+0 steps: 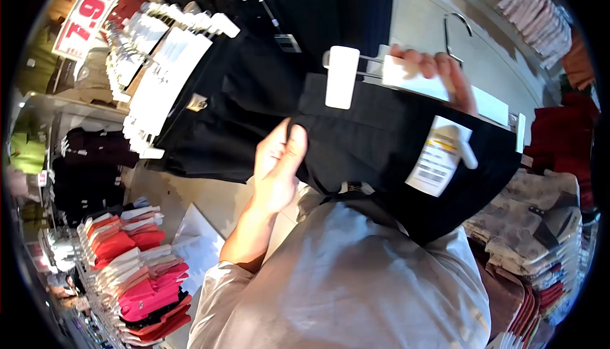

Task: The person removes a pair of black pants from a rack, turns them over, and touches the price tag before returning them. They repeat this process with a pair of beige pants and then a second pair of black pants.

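Above the grey shirt (349, 273), both hands hold up black trousers (356, 142) on a hanger (489, 102). The left hand (276, 165) grips one side edge of the waist, its thumb on the cloth and its fingers curled. The right hand (438, 73) has its fingers bent over the hanger's white bar near the metal hook (459, 19); its thumb cannot be seen.

A white tag (438, 157) lies on the trousers with a yellow band and a barcode, its print too small to read. A smooth white plastic piece (467, 148) overlaps its edge. On the far left, a tilted sign (86, 19) has large red figures, seemingly 7.9. No brand can be made out.

The waist's left end sits right by the black clothes (222, 95) on the rack, with little visible gap. Beyond the hook, pale smooth floor (489, 47) shows as open room. To the right, near the trousers' other end, are patterned tops (527, 215) and deep red cloth (562, 149). Lower left, thin pink, coral and white tops (136, 273) hang in a tight row.

The trousers' cloth looks matt and soft, with folds; the white clip (342, 77) is a flat, rounded rectangle.
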A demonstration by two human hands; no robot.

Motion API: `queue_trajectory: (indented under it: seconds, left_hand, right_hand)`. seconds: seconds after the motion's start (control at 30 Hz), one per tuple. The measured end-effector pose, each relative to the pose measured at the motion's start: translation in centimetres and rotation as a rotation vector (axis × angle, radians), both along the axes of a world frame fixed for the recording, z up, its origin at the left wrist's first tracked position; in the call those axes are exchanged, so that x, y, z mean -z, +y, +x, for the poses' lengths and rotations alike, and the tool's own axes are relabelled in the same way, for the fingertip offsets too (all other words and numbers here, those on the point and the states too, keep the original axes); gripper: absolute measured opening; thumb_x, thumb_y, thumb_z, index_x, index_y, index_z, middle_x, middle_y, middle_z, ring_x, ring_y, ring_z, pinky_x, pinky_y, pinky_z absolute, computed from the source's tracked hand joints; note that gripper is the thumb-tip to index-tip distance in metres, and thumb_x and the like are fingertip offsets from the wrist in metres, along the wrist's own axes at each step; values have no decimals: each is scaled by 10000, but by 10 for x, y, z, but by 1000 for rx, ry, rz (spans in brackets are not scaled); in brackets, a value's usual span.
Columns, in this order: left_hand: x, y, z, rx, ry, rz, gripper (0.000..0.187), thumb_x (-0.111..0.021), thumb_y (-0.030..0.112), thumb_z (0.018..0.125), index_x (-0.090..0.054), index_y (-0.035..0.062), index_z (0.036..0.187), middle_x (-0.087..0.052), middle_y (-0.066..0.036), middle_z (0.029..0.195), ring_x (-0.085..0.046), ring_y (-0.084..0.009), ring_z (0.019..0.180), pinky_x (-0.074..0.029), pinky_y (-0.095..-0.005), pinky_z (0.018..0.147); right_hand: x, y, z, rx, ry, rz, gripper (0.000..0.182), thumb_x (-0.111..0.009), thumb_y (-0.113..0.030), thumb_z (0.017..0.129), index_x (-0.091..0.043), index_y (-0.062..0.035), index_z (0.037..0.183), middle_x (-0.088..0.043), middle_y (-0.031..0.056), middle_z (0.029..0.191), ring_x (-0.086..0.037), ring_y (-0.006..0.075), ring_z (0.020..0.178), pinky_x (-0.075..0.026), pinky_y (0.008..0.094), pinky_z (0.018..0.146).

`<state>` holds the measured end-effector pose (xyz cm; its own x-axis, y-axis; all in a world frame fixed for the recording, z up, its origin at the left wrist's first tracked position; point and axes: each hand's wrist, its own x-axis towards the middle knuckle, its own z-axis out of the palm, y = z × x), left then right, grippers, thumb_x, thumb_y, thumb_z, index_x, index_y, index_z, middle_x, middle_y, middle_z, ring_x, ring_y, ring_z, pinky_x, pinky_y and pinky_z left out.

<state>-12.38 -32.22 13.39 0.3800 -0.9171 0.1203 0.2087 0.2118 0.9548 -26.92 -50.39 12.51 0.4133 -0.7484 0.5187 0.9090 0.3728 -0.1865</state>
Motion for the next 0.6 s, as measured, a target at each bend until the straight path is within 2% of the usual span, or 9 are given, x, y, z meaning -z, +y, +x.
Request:
queue_trajectory:
  seconds: [0.07,0.17,0.23,0.3,0.43,0.47,0.5,0.57,0.6]
  left_hand:
    - [21,-3,5,-140,-170,-1,343,-515,97,1077,-516,-50,1387,-611,-117,1352,-564,-176,1262,-404,-302,1092]
    - [26,-15,-8,-365,-551,-184,473,-584,-56,974,-442,-45,1425,-476,-190,1471,-459,-257,1403,-359,-387,1162]
    - [27,-7,-16,-444,-868,-232,452,-639,-58,910,-476,-58,1331,-531,-217,1384,-526,-303,1336,-410,-423,1126]
    - [23,7,-42,39,-693,-133,419,-679,-36,904,-495,-43,1280,-646,-175,1199,-647,-275,1164,-502,-402,1018]
    - [34,4,-87,429,-260,265,344,-677,-72,903,-487,-8,1181,-642,-122,1087,-660,-175,1028,-572,-333,877]
    - [40,2,-91,468,-367,302,337,-677,-42,918,-459,-1,1173,-608,-115,1087,-653,-171,994,-578,-329,865]
    - [46,1,-92,465,-373,307,337,-677,-42,918,-459,-1,1173,-608,-115,1087,-653,-171,994,-578,-329,865]
    - [62,-3,-91,307,-485,217,366,-672,-16,932,-425,6,1201,-567,-124,1116,-638,-173,982,-574,-328,854]
    - [77,-6,-87,238,-442,259,465,-763,198,938,-434,-11,1192,-532,-144,1085,-615,-232,996,-536,-379,928]
  right_hand:
    - [17,-13,-2,-22,10,-126,159,-516,-220,1060,-538,-63,1064,-605,125,1011,-605,343,1132,-343,534,1169]
    - [23,2,-7,385,416,-269,231,-649,-119,983,-539,-23,1163,-582,130,1063,-606,356,1158,-418,485,1128]
    - [32,5,11,383,329,-98,187,-541,-257,1050,-587,-75,1041,-641,131,1030,-606,363,1219,-437,523,1118]
    - [48,-19,22,119,252,34,195,-542,-266,1031,-582,-76,1008,-643,128,1004,-670,321,1074,-526,478,1002]
    - [37,-11,55,431,153,165,210,-538,-246,1000,-559,-42,954,-650,129,899,-698,303,875,-554,476,944]
    - [33,-7,66,651,143,170,179,-534,-215,988,-553,-48,929,-652,139,852,-699,307,887,-546,466,949]
    - [27,-10,47,328,270,309,142,-525,-183,988,-555,-62,920,-656,147,858,-698,317,920,-525,465,972]
    - [27,-16,49,319,240,376,129,-528,-178,993,-553,-74,919,-658,147,866,-694,326,962,-501,469,998]
    - [27,-16,48,330,237,361,123,-534,-190,993,-545,-79,943,-662,144,872,-691,324,972,-498,474,1004]
